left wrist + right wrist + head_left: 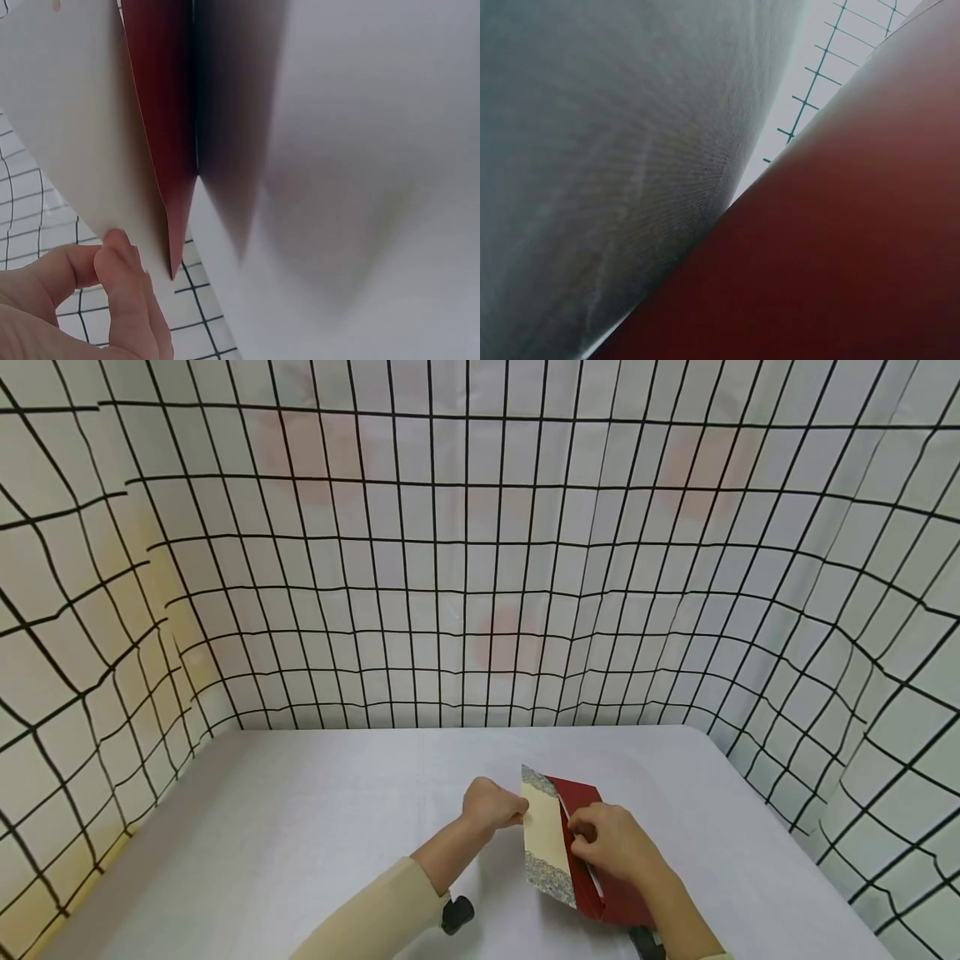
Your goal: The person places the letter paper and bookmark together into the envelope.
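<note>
A red and cream folded card, its cream panel banded with a silver-grey pattern at both ends, stands partly opened above the white table. My left hand pinches the outer edge of the cream panel. In the left wrist view the thumb and fingers of my left hand hold the pale panel, with a red layer behind it. Curled fingers of my right hand grip at a thin white edge inside the fold. What exactly they pinch is partly hidden. Red surface fills much of the right wrist view.
The white table lies under both arms. White walls with a black grid rise behind it and at both sides. A black wrist device sits by the left sleeve.
</note>
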A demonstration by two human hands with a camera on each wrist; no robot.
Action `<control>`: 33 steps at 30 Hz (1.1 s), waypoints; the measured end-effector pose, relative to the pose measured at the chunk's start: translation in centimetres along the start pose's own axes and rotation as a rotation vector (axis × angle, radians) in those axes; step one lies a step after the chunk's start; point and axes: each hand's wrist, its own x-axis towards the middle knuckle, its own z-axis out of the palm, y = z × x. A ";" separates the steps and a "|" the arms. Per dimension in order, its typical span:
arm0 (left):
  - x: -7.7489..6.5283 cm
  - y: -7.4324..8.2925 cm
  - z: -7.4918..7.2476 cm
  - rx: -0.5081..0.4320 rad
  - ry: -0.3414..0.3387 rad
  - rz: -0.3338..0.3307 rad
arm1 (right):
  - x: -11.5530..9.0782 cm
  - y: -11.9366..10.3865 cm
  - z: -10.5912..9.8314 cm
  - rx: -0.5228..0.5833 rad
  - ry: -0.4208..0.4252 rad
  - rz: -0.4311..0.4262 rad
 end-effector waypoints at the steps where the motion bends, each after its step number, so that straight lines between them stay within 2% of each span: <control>1: -0.1 0.1 0.1 -0.002 -0.001 0.001 | 0.0 0.0 0.0 0.001 0.000 0.002; 11: -0.7 -0.1 1.4 0.030 -0.005 0.025 | 0.0 -0.1 -0.1 -0.001 -0.004 0.001; 19: -1.0 -0.6 2.0 0.135 0.016 0.113 | 0.0 0.0 -0.1 -0.007 -0.011 -0.004; 23: -1.4 -0.6 2.4 0.143 0.010 0.140 | 0.0 0.1 -0.2 -0.006 -0.005 -0.022; 29: -1.7 -0.7 3.3 0.154 0.016 0.134 | 0.1 0.1 -0.1 0.003 0.003 -0.033; 33: -1.9 -0.7 3.7 0.129 0.009 0.122 | 0.1 0.1 0.0 0.016 0.004 -0.032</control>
